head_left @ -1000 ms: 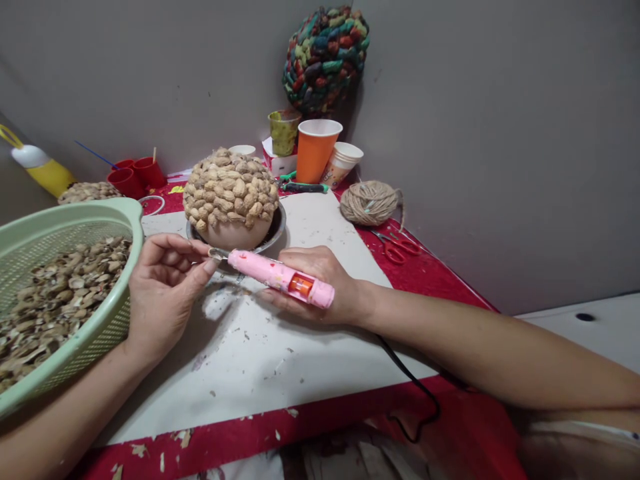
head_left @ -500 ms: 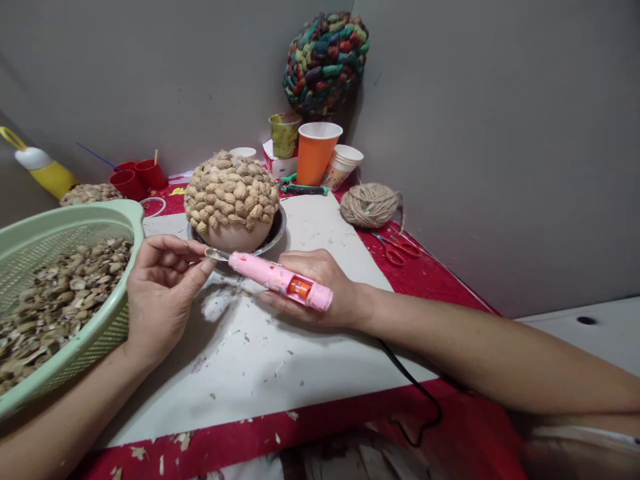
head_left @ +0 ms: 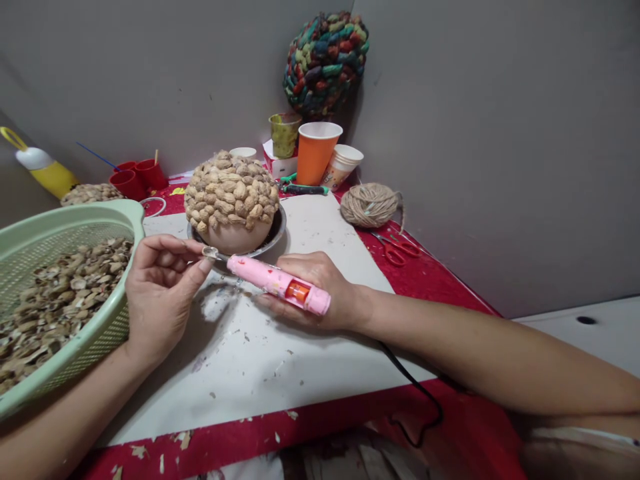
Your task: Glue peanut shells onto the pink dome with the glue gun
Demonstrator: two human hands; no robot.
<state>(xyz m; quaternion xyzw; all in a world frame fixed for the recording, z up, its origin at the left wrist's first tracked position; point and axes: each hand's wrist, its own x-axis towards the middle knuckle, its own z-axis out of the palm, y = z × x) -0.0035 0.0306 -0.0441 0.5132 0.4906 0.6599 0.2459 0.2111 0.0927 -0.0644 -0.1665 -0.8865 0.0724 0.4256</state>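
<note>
Between the thumb and fingers of my left hand (head_left: 163, 290) is a peanut shell half (head_left: 210, 252), its hollow side facing up. My right hand (head_left: 320, 287) is wrapped round a pink hot glue gun (head_left: 280, 285), whose metal nozzle reaches the shell. Through an opening near the gun's rear an orange part shows. Just behind both hands, a pale ball covered with peanut shells (head_left: 233, 193) on its upper part rests in a metal bowl (head_left: 283, 230); its lower band is bare. Left of my left hand stands a green basket (head_left: 127, 217) of loose peanut shells (head_left: 65, 293).
A twine ball (head_left: 370, 205) and red-handled scissors (head_left: 395, 250) lie at the right. Behind stand an orange paper cup (head_left: 316, 157), red cups (head_left: 127, 183) and a multicoloured ball (head_left: 327, 63). A black cord (head_left: 410, 380) trails across the front; shell scraps litter the white board (head_left: 250, 380).
The glue gun and my right hand have shifted slightly left, with the nozzle still at the shell. My left hand has barely moved.
</note>
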